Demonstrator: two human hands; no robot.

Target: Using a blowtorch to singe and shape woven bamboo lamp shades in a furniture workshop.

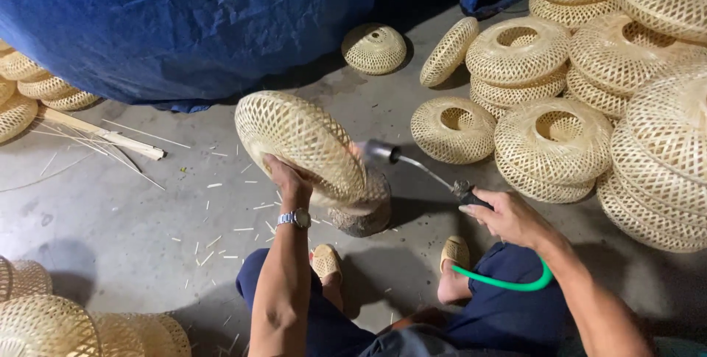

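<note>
A grey concrete floor (110, 210) littered with thin bamboo slivers (213, 243), with a blue tarp (184, 25) bunched across the back. The left hand (289, 180) grips the lower rim of a round woven bamboo shade (298, 143), fingers curled around the edge, holding it tilted on its side above a stump (364, 213) that stands on the floor between the person's feet. A watch (297, 218) sits on that wrist. The right hand (504, 217) is closed around the handle of a torch (423, 169); its metal nozzle points at the shade, just beside the weave. A green hose (508, 283) curves from under this hand across the lap. To the right, finished shades (589, 84) lie stacked in a large heap. More shades rest at the left edge (29, 92) and lower left corner (66, 324). Bamboo sticks (103, 134) lie near the tarp
</note>
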